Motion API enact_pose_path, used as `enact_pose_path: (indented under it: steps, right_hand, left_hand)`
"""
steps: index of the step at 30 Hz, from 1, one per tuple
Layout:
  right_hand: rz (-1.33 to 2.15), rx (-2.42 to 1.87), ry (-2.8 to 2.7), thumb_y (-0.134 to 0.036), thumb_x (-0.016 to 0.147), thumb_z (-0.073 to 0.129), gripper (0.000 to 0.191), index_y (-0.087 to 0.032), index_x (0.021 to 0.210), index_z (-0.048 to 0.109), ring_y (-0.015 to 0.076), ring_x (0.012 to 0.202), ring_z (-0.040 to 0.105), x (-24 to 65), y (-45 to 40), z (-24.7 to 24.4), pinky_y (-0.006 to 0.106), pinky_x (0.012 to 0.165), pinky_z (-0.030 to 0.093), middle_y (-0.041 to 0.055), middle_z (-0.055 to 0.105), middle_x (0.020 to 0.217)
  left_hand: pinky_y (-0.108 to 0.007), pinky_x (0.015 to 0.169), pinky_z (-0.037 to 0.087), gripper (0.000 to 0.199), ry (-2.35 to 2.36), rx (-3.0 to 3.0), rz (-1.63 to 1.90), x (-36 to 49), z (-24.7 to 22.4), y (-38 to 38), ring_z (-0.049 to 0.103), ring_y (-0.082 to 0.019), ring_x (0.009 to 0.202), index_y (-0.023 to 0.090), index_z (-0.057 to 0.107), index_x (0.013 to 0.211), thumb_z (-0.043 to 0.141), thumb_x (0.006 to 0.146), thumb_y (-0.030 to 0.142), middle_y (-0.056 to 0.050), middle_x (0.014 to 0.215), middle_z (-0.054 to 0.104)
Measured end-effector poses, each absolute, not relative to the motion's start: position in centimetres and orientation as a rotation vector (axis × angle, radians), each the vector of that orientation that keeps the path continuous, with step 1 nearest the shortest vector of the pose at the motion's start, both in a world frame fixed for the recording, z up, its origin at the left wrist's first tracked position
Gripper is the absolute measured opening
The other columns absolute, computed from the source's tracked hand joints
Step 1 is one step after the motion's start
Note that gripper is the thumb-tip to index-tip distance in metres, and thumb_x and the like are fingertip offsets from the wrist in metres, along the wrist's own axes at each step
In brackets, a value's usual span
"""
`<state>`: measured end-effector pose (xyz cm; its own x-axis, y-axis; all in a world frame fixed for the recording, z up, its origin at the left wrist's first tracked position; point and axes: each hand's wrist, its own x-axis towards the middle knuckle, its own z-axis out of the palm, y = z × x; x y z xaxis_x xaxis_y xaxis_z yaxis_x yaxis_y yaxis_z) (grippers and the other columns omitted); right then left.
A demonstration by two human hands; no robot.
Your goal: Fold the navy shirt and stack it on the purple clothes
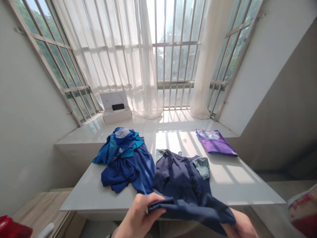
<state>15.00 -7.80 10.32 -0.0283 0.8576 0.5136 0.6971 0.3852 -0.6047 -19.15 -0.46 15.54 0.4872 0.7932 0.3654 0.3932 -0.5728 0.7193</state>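
Note:
A dark navy T-shirt [180, 172] with patterned grey-green sleeves lies on the white table, its collar toward the window and its sleeves turned inward. My left hand [141, 215] pinches the left corner of the shirt's hem between thumb and fingers. At the right corner, my right hand [239, 223] grips the hem, with its fingers mostly hidden behind the cloth. Between my hands the hem is raised off the near table edge. Left of the shirt, touching or nearly touching it, is a heap of blue and teal clothes [128, 165].
A folded purple garment [216, 142] lies at the table's [247, 188] back right. On the window ledge stands an open white box [117, 114] with a black phone [118, 106] on it. White curtains [151, 82] hang before the barred window. A red object [15, 228] is at lower left.

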Motion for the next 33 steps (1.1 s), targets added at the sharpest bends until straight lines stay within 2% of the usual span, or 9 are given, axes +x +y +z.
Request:
enact_pose_path:
  steps: [3, 5, 7, 10, 13, 19, 26, 29, 33]
  right_hand:
    - [0.546, -1.427, -1.646, -0.048, 0.097, 0.053, 0.035, -0.026, 0.117, 0.072, 0.0229, 0.084, 0.072, 15.1, -3.2, 13.3, 0.027, 0.077, 0.058, 0.0038, 0.077, 0.088]
    - [0.661, -1.444, -1.577, -0.054, 0.091, 0.06, 0.04, -0.024, 0.116, 0.069, 0.0279, 0.107, 0.068, 15.4, 0.7, 14.4, 0.034, 0.093, 0.055, 0.0075, 0.076, 0.108]
    - [0.762, -1.524, -1.529, -0.061, 0.085, 0.062, 0.046, -0.023, 0.11, 0.068, 0.0291, 0.105, 0.067, 15.9, 4.6, 14.2, 0.038, 0.095, 0.053, 0.0085, 0.075, 0.11]
    - [0.789, -1.655, -1.486, -0.068, 0.072, 0.067, 0.059, -0.021, 0.107, 0.066, 0.0303, 0.092, 0.067, 16.8, 8.6, 12.4, 0.042, 0.087, 0.054, 0.0073, 0.074, 0.093]
    - [0.772, -1.677, -1.486, -0.07, 0.071, 0.068, 0.06, -0.02, 0.105, 0.066, 0.0284, 0.09, 0.066, 17.4, 9.6, 10.9, 0.039, 0.083, 0.053, 0.0068, 0.072, 0.093]
    - [1.267, -1.522, -1.494, -0.074, 0.079, 0.064, 0.06, -0.024, 0.112, 0.06, 0.0136, 0.067, 0.059, 19.2, 9.0, 11.6, 0.022, 0.052, 0.042, -0.0014, 0.067, 0.086]
    - [1.275, -1.551, -1.646, -0.075, 0.075, 0.067, 0.056, -0.02, 0.088, 0.061, 0.0127, 0.056, 0.057, 21.0, 10.6, 13.4, 0.026, 0.055, 0.05, -0.0052, 0.058, 0.062]
    - [1.206, -1.578, -1.707, -0.071, 0.077, 0.067, 0.051, -0.021, 0.074, 0.056, 0.0151, 0.054, 0.059, 21.3, 10.5, 14.6, 0.027, 0.053, 0.046, -0.0047, 0.056, 0.054]
    - [0.869, -1.78, -1.845, -0.068, 0.083, 0.06, 0.05, -0.023, 0.064, 0.048, 0.0137, 0.051, 0.052, 22.1, 10.6, 15.8, 0.027, 0.05, 0.036, -0.0042, 0.051, 0.053]
  left_hand:
    - [-0.021, 0.058, 0.047, 0.034, 1.007, 2.014, 0.754, -17.3, 17.9, 4.8, 0.06, -0.015, 0.065, 0.019, 0.076, 0.098, 0.062, 0.094, 0.05, 0.0, 0.071, 0.07]
    - [-0.023, 0.066, 0.049, 0.04, 0.932, 1.987, 0.735, -15.7, 18.3, 9.5, 0.062, -0.017, 0.075, 0.014, 0.073, 0.101, 0.06, 0.094, 0.05, -0.003, 0.082, 0.071]
    - [-0.027, 0.077, 0.052, 0.043, 0.867, 1.962, 0.698, -14.0, 17.5, 14.0, 0.064, -0.021, 0.089, 0.012, 0.071, 0.109, 0.058, 0.093, 0.05, -0.008, 0.098, 0.073]
    - [-0.034, 0.088, 0.052, 0.041, 0.903, 1.959, 0.583, -12.3, 15.0, 18.6, 0.064, -0.024, 0.096, 0.011, 0.069, 0.112, 0.057, 0.091, 0.045, -0.009, 0.106, 0.072]
    - [-0.034, 0.091, 0.05, 0.036, 0.95, 1.985, 0.52, -11.9, 12.6, 20.6, 0.062, -0.023, 0.098, 0.015, 0.07, 0.109, 0.063, 0.084, 0.04, -0.007, 0.108, 0.07]
    - [-0.024, 0.062, 0.051, 0.04, 0.907, 1.938, 0.263, -13.3, 11.9, 22.5, 0.058, -0.014, 0.066, 0.019, 0.064, 0.112, 0.061, 0.084, 0.048, 0.003, 0.077, 0.061]
    - [-0.024, 0.053, 0.043, 0.037, 0.927, 2.036, 0.027, -13.4, 13.6, 24.6, 0.058, -0.015, 0.058, 0.018, 0.063, 0.08, 0.074, 0.072, 0.053, 0.003, 0.064, 0.058]
    - [-0.024, 0.053, 0.035, 0.036, 0.923, 2.16, 0.05, -13.3, 14.6, 25.1, 0.051, -0.013, 0.059, 0.019, 0.06, 0.068, 0.075, 0.071, 0.052, 0.003, 0.063, 0.055]
    - [-0.024, 0.055, 0.031, 0.038, 0.929, 2.288, 0.134, -13.2, 15.6, 25.7, 0.047, -0.013, 0.063, 0.019, 0.062, 0.069, 0.069, 0.078, 0.056, 0.002, 0.066, 0.055]
